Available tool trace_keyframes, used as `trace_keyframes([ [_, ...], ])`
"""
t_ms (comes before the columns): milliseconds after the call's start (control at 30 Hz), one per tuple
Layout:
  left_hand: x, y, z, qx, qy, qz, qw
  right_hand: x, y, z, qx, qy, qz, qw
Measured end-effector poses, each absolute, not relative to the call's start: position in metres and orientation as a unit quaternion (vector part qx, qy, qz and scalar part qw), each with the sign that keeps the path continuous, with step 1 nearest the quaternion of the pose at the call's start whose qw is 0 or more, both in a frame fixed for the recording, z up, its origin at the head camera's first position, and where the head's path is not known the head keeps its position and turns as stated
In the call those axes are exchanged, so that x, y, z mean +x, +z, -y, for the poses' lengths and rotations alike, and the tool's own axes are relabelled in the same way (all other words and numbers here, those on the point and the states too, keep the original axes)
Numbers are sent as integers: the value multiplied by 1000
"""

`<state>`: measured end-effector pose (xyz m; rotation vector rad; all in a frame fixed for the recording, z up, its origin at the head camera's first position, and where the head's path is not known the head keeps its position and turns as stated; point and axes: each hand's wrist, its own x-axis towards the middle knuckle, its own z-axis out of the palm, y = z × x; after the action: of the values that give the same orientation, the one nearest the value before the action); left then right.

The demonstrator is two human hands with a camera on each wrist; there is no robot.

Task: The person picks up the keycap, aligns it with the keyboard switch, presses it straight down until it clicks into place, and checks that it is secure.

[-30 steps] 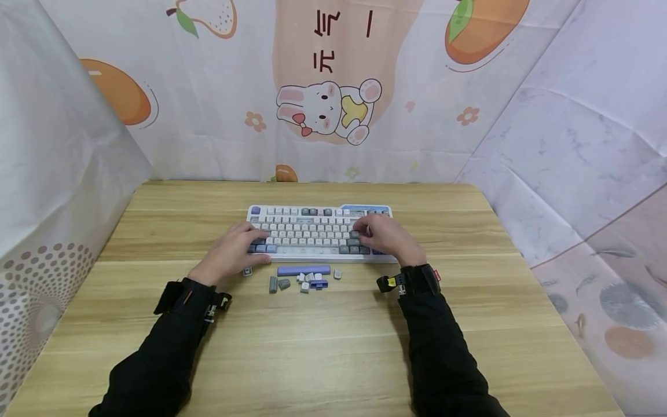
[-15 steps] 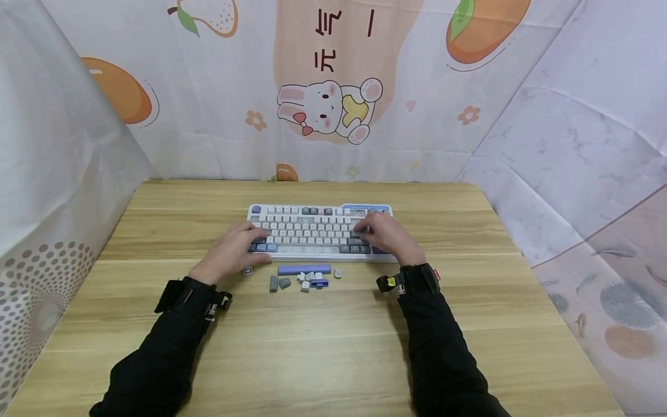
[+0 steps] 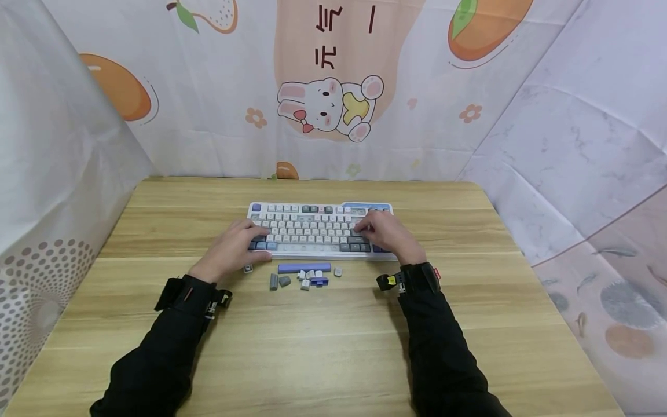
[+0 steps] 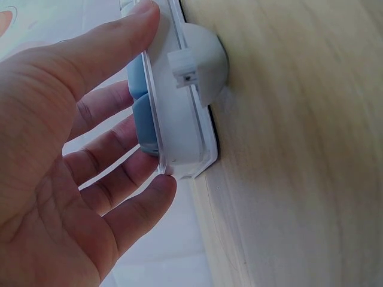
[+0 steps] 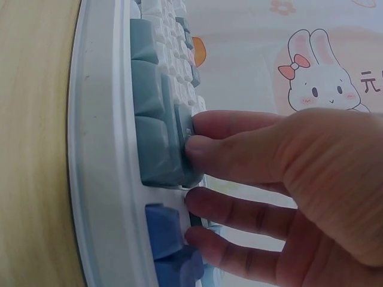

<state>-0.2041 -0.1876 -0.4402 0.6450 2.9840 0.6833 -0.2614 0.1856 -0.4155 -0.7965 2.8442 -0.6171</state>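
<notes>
A white keyboard (image 3: pixel 307 239) with white, grey and blue keycaps lies at the table's back half. My left hand (image 3: pixel 229 249) holds its left front corner: the thumb lies on the front edge (image 4: pixel 164 36), and the bent fingers reach over the left end. At the right side, my right hand (image 3: pixel 388 234) pinches a grey-green keycap (image 5: pixel 190 167) with thumb and forefinger. Its other fingers touch the board near the blue keycaps (image 5: pixel 163 230). Whether that keycap is fully seated cannot be told.
In front of the keyboard lie a long purple keycap (image 3: pixel 304 268), a smaller purple one (image 3: pixel 319 282), two grey ones (image 3: pixel 273 282) and several white ones (image 3: pixel 305 285). A loose keycap (image 3: pixel 248 268) sits by my left thumb. A printed curtain (image 3: pixel 208 139) hangs behind the wooden table (image 3: pixel 312 353).
</notes>
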Motion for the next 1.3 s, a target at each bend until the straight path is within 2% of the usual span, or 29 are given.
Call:
trace_keyframes([
  [533,-203,-441,188,202,213,-956,9,-260,-416,-185,-287,-181,-938,68],
  [867,-203,-441,187,201,214,-956,7,-261,-417,-184,-250,-189,-947,73],
  [1300,-204,-440,187,198,214,-956,10,-262,-416,-184,-249,-199,-945,72],
])
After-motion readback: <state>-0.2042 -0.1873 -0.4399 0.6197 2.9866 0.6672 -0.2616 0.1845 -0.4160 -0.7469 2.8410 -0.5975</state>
